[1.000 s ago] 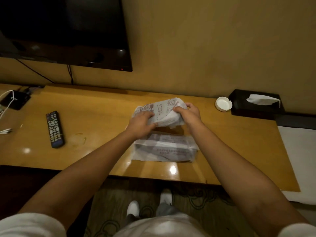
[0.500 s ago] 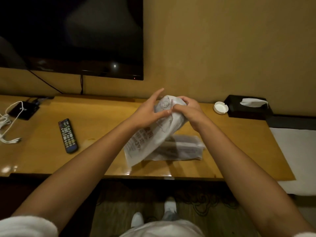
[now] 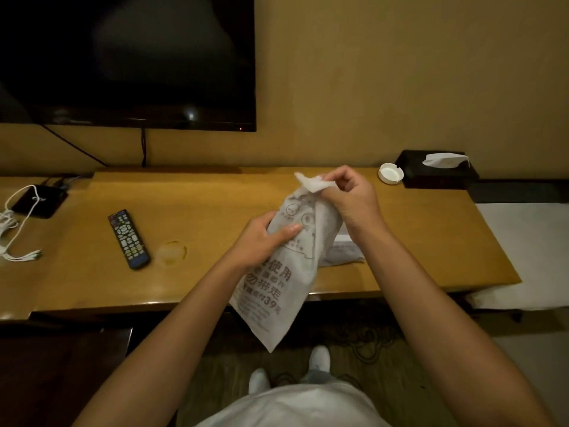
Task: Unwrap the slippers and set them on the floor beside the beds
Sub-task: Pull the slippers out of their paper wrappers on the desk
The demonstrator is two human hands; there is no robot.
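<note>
Left hand (image 3: 260, 238) grip clamped round the middle of the printed slipper bag (image 3: 277, 278), thumb across the front. Right hand (image 3: 351, 201) grip pinched shut on the bag's torn white top edge (image 3: 312, 182), other fingers half curled. Bag is held off the surface (image 3: 215, 195), tilted, top toward the wall, bottom corner hanging past the front edge over the floor. Contents not visible through the wrap. Second wrapped slipper pack (image 3: 343, 251) lies flat on the surface just behind the held bag, partly hidden by the right wrist. Remote control (image 3: 128, 239) well to the left, black box (image 3: 40, 201) with white cables (image 3: 15, 223) at far left. White ashtray (image 3: 390, 173) just beside the black tissue box (image 3: 437, 171) at back right. TV (image 3: 129, 60) on the wall above.
</note>
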